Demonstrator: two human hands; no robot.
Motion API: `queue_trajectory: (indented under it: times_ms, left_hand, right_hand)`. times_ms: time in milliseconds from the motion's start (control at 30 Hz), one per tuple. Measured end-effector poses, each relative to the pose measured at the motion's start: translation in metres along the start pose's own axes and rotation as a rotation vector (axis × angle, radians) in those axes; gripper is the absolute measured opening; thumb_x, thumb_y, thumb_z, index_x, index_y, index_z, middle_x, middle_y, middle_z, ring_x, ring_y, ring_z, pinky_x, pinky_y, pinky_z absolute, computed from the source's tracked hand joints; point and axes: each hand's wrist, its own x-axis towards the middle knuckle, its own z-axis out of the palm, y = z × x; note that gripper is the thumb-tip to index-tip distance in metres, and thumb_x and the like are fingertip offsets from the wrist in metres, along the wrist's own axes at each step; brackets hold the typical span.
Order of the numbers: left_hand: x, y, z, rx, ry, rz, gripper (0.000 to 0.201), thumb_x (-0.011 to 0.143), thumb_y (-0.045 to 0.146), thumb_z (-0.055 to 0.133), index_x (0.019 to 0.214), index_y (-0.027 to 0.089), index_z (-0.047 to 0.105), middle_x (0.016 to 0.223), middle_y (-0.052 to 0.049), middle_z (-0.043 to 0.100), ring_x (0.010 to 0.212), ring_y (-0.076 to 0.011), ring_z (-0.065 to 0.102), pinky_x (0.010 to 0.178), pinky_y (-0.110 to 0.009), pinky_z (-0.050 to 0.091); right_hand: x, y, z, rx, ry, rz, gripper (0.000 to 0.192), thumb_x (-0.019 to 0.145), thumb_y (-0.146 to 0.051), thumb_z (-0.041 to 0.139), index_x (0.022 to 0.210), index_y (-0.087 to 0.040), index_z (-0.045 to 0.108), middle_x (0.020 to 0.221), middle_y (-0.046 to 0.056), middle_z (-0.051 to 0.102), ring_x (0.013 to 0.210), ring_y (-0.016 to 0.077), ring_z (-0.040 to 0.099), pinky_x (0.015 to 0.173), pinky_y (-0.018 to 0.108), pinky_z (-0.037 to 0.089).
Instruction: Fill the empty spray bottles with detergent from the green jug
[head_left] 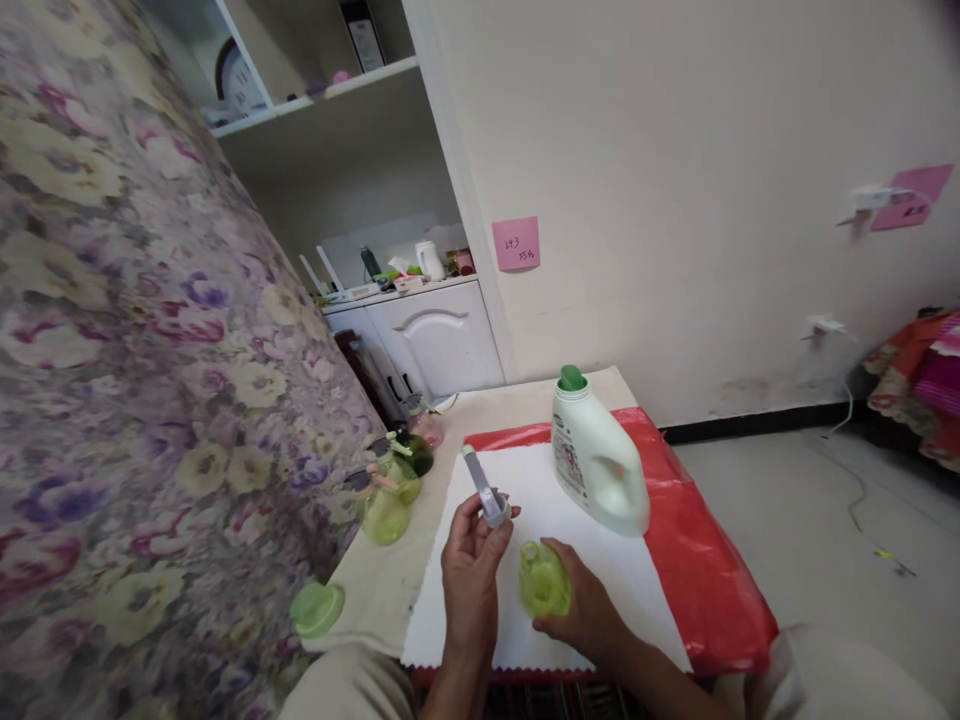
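My left hand (476, 560) grips a grey dispenser head (487, 490) with a round collar and a long arm ending in a pale green tip; I cannot tell whether it is a pump or a trigger. Beside it, my right hand (585, 610) is wrapped around a small see-through yellow-green bottle (544, 582), its open neck facing up toward me. Both hands are above a white sheet (517, 470). Behind the bottle stands a large pale green detergent jug (600, 455) with its green pouring spout uncovered. A green cap (316, 608) lies at the table's left front corner.
Several tinted bottles with dispenser heads, among them a yellow-green bottle (386, 517), stand along the left side by a floral curtain (187, 400). Red plastic (697, 560) covers the table's right side. Behind are a wall (637, 200) and a white cabinet (442, 345).
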Motion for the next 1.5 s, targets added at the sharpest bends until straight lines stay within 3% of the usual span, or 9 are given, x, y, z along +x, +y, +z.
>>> queue_trajectory:
  times_ms: [167,533,700,1267,1500]
  left_hand:
    - [-0.009,-0.018,-0.002,0.050,-0.048,-0.103,0.035,0.073,0.024,0.075,0.105,0.022,0.062,0.102,-0.004,0.071,0.101,-0.0210,0.065,0.087,-0.031,0.048]
    - [-0.013,-0.051,-0.031,0.223,-0.192,-0.154,0.029,0.072,0.024,0.075,0.100,0.020,0.067,0.107,-0.008,0.070,0.107,-0.0262,0.062,0.092,-0.035,0.048]
    - [-0.013,-0.052,-0.032,0.229,-0.167,-0.169,0.031,0.072,0.025,0.075,0.101,0.020,0.068,0.112,-0.009,0.070,0.108,-0.0267,0.062,0.092,-0.036,0.050]
    - [-0.004,-0.045,-0.031,0.274,-0.158,-0.185,0.029,0.068,0.026,0.078,0.095,0.019,0.071,0.100,-0.008,0.075,0.097,-0.0252,0.067,0.089,-0.037,0.051]
    - [-0.001,-0.043,-0.031,0.316,-0.211,-0.196,0.029,0.068,0.024,0.077,0.096,0.019,0.072,0.100,-0.007,0.076,0.101,-0.0276,0.067,0.091,-0.039,0.050]
  right_hand:
    - [0.001,0.001,0.000,0.009,-0.004,-0.008,0.095,0.050,-0.016,0.080,0.135,-0.021,0.038,0.137,0.011,0.050,0.127,0.0301,0.047,0.109,0.044,0.037]
    - [0.001,-0.001,-0.001,0.032,-0.009,-0.010,0.094,0.052,-0.018,0.079,0.136,-0.022,0.037,0.137,0.011,0.050,0.127,0.0304,0.047,0.108,0.044,0.038]
    - [0.002,0.002,0.000,0.040,-0.015,-0.009,0.096,0.050,-0.017,0.080,0.136,-0.024,0.037,0.138,0.011,0.049,0.128,0.0310,0.047,0.109,0.046,0.038]
    - [0.001,-0.001,-0.003,0.065,-0.014,-0.020,0.096,0.052,-0.017,0.080,0.136,-0.026,0.037,0.137,0.009,0.050,0.127,0.0300,0.047,0.108,0.046,0.038]
    - [0.002,0.005,0.000,0.066,-0.017,-0.011,0.098,0.051,-0.017,0.082,0.137,-0.026,0.036,0.139,0.010,0.047,0.130,0.0311,0.045,0.110,0.048,0.035]
